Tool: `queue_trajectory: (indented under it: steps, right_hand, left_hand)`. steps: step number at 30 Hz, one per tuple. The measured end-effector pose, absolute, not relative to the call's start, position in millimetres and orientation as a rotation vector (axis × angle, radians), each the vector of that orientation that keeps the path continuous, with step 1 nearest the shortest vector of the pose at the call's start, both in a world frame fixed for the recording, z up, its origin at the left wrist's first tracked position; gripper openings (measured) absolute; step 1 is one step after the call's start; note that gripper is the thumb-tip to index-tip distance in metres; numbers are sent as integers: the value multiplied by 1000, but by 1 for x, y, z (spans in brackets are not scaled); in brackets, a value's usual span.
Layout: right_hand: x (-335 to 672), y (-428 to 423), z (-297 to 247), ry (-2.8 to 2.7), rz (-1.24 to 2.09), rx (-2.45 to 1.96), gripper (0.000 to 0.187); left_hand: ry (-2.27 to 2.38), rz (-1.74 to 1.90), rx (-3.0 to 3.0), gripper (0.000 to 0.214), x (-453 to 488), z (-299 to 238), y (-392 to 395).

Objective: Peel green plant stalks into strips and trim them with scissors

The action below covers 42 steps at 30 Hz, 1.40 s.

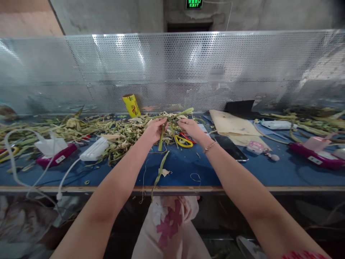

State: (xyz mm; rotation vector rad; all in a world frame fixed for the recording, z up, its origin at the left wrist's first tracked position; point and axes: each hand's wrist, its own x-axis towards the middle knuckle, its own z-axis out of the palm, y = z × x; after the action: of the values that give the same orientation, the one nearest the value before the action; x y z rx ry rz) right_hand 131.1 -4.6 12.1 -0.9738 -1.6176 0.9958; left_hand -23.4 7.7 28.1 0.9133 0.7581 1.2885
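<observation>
Above yellow-handled metal scissors: long green plant stalks held two-handed.
Grip: left hand, right hand seemingly clamped on opposite sides, holding them clear.

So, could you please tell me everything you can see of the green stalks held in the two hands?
The green stalks are a small bunch of long, thin plant stems, fresh green with paler, drier bits. The left hand and right hand both have a grip on them above the blue table. One stem runs sideways past the right hand, tilted up; two hang down between the hands, toward the yellow-handled scissors. Behind lies a heap of dry trimmings.
</observation>
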Motion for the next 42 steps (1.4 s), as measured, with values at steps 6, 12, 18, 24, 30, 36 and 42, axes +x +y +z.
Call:
queue_trajectory:
  steps: [6, 12, 18, 24, 30, 36, 42]
  right_hand:
    - [129, -6, 11, -1468, 1296, -900, 25]
    - [129, 0, 4, -1537, 1180, -864, 15]
    - [131, 14, -6, -1826, 342, -960, 15]
    - [132, 4, -6, -1909, -305, -974, 26]
    - [130, 1, -2, -1922, -207, -904, 23]
    - [128, 4, 2, -1699, 126, -923, 22]
    - [128, 9, 1, -1558, 395, -1092, 27]
  left_hand:
    - [694, 1250, 864, 13, -22, 26, 8]
    - [684, 1290, 862, 16, -21, 29, 6]
    - [714, 1296, 948, 14, -21, 24, 9]
    - [730, 1305, 834, 13, -14, 24, 4]
    - [721, 1290, 955, 11, -12, 24, 1]
    - [728, 1361, 1209, 16, -12, 18, 6]
    - [759, 1454, 1465, 21, -14, 12, 8]
